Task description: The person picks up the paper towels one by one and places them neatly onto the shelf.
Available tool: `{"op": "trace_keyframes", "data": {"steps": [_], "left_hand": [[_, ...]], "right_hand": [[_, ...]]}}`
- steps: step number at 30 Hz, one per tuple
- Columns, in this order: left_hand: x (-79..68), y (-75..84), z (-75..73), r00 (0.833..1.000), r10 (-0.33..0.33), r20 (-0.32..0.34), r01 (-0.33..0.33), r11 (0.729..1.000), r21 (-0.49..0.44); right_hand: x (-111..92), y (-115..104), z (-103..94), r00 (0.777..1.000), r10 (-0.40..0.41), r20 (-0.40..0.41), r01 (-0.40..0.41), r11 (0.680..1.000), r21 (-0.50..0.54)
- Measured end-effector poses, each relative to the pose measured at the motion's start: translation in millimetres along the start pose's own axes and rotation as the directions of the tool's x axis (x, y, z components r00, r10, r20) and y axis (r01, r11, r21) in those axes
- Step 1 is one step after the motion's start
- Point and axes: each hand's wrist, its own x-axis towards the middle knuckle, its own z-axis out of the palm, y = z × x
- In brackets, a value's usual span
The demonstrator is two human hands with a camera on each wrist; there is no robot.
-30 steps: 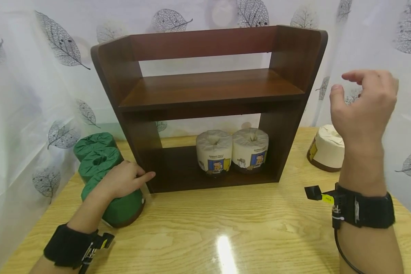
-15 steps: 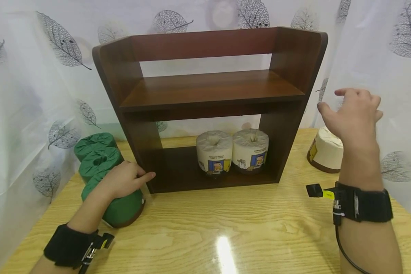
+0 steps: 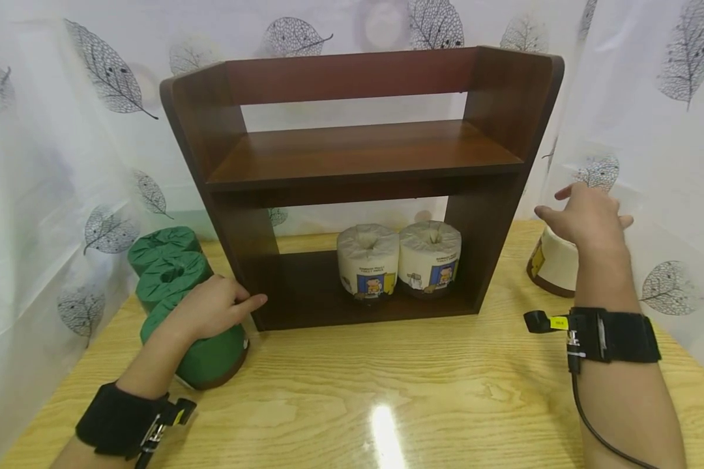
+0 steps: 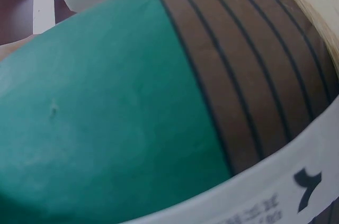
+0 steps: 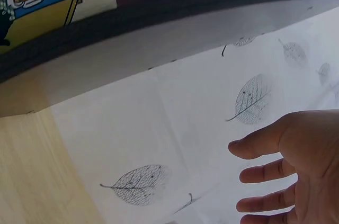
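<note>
My left hand point(image 3: 211, 309) rests on the front green-wrapped toilet roll point(image 3: 214, 361). Its thumb stretches toward the shelf's left side panel, while the other fingers are mostly hidden. That roll's green and brown striped wrapper point(image 4: 106, 118) fills the left wrist view. Over on the right, my right hand point(image 3: 589, 218) hovers above a cream-wrapped toilet roll point(image 3: 554, 264), partly covering it from view. In the right wrist view the thumb and fingers of this right hand point(image 5: 304, 168) are apart, with nothing held. Two cream toilet rolls, left point(image 3: 367, 260) and right point(image 3: 430, 257), stand upright on the lower shelf.
A dark brown two-tier shelf point(image 3: 364, 153) stands upright mid-table. Two more green toilet rolls, middle point(image 3: 173, 277) and far point(image 3: 161, 244), line up behind the front one. Leaf-patterned sheeting point(image 3: 29, 163) closes off the back and sides of the wooden table point(image 3: 328, 391).
My right hand has come down and slightly left, from high beside the shelf to just above the right-hand cream toilet roll, its fingers spreading. The left hand has stayed put.
</note>
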Motion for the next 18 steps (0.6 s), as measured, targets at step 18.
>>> {"op": "trace_keyframes", "data": {"steps": [18], "left_hand": [[-1.0,-1.0,-1.0,1.000,0.004,-0.005,-0.004,1.000,-0.001]], "right_hand": [[15,41,22.9,0.985,0.055,0.164,-0.048,0.998,-0.044]]}}
